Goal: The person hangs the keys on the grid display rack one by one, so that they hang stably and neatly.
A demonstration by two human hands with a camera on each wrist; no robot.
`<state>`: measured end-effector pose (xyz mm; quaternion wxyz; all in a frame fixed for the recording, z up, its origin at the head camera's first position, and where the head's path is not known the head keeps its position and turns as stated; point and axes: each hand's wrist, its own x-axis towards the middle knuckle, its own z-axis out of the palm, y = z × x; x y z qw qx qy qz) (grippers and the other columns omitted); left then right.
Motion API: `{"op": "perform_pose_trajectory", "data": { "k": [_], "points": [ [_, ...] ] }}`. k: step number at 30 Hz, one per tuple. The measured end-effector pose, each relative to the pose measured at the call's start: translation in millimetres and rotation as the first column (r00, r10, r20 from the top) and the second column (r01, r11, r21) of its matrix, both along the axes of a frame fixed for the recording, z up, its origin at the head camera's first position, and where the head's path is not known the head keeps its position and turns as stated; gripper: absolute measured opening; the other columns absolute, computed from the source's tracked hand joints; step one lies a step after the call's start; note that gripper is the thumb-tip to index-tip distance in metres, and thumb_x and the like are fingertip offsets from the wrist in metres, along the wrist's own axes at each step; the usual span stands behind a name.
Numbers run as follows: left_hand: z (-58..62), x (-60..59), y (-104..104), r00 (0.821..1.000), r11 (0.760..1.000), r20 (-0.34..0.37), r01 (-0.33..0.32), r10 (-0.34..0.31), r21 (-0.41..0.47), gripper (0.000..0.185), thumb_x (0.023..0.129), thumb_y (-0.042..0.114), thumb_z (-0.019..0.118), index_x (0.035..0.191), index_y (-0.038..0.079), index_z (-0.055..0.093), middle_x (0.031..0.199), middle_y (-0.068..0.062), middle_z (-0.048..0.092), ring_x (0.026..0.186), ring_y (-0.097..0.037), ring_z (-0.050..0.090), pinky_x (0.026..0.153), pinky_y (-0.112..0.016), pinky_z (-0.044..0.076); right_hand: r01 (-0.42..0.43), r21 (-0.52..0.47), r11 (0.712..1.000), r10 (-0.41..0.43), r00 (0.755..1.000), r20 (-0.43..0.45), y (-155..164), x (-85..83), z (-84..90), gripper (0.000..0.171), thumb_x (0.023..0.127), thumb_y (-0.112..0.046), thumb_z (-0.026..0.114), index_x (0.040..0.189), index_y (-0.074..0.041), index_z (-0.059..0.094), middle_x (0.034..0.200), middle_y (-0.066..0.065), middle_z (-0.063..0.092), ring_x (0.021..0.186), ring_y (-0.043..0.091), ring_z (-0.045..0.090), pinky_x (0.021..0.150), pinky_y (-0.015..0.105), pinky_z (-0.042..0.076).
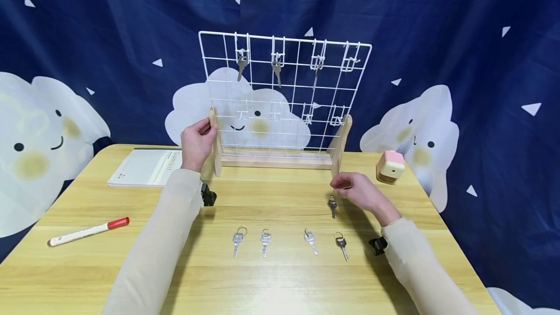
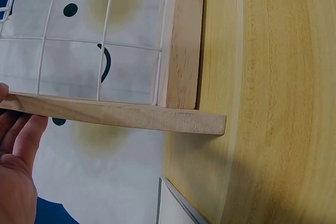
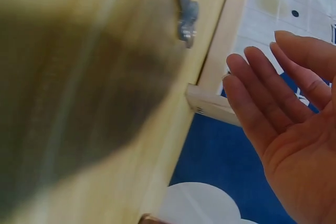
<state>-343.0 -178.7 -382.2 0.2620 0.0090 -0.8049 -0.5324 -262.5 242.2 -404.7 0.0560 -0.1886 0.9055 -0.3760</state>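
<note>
A white wire grid rack (image 1: 284, 77) stands on a wooden base at the back of the table (image 1: 280, 281). Two keys (image 1: 241, 64) (image 1: 276, 69) hang from its top hooks. My left hand (image 1: 203, 132) grips the rack's left wooden post (image 1: 215, 145); in the left wrist view the fingers (image 2: 16, 150) lie against the wooden foot (image 2: 131, 116). My right hand (image 1: 345, 186) hovers by the right post, fingers (image 3: 262, 93) straight, just above a single key (image 1: 332, 206) (image 3: 185, 11). Several more keys (image 1: 265, 241) lie in a row nearer me.
A notebook (image 1: 146, 166) lies at the back left, and a white marker with a red cap (image 1: 87, 231) lies near the left edge. A small pink and cream block (image 1: 390, 165) sits at the back right. A blue cloud-print backdrop hangs behind.
</note>
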Motion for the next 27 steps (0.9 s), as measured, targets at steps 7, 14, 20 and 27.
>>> {"op": "perform_pose_trajectory", "data": {
  "k": [7, 14, 20, 27],
  "points": [
    [0.6, 0.6, 0, 1.0, 1.0, -0.001, -0.003, 0.003, -0.008, 0.035, 0.094, 0.011, 0.064, 0.126, -0.002, 0.064, 0.12, -0.019, 0.065, 0.11, -0.024, 0.064, 0.091, -0.026, 0.053, -0.01, 0.05, 0.999, 0.008, 0.999, 0.036, 2, 2.1, -13.1, 0.024, 0.087, -0.001, 0.067, 0.111, 0.004, 0.067, 0.111, 0.018, 0.068, 0.106, 0.035, 0.062, 0.095, 0.05, 0.05],
    [0.2, -0.1, -1, 1.0, 1.0, 0.003, -0.004, 0.004, -0.007, 0.035, 0.094, 0.011, 0.064, 0.127, -0.002, 0.064, 0.12, -0.019, 0.065, 0.111, -0.024, 0.064, 0.091, -0.026, 0.053, -0.021, 0.142, 0.99, 0.019, 1.0, 0.014, 2, 2.8, -23.1, 0.027, 0.084, -0.002, 0.072, 0.111, 0.002, 0.068, 0.108, 0.013, 0.067, 0.102, 0.031, 0.062, 0.092, 0.049, 0.051],
    [0.9, -0.4, 0, 1.0, 1.0, -0.006, -0.004, 0.004, 0.0, 0.034, 0.094, 0.009, 0.064, 0.126, -0.002, 0.064, 0.119, -0.019, 0.065, 0.11, -0.024, 0.064, 0.091, -0.025, 0.053, -0.034, 0.219, 0.975, 0.039, 0.999, -0.017, -2, 0.3, -25.5, 0.023, 0.084, 0.0, 0.072, 0.107, 0.002, 0.07, 0.096, 0.008, 0.065, 0.088, 0.023, 0.06, 0.08, 0.04, 0.052],
    [1.7, 0.2, 1, 1.0, 1.0, 0.013, 0.003, -0.003, 0.015, 0.035, 0.094, 0.01, 0.064, 0.127, -0.002, 0.064, 0.121, -0.019, 0.065, 0.111, -0.024, 0.063, 0.091, -0.025, 0.053, -0.047, 0.283, 0.958, 0.064, 0.997, -0.052, -7, -4.0, -26.5, 0.019, 0.082, 0.006, 0.071, 0.101, 0.001, 0.07, 0.087, 0.005, 0.058, 0.079, 0.019, 0.056, 0.071, 0.033, 0.05]
  ]
}}
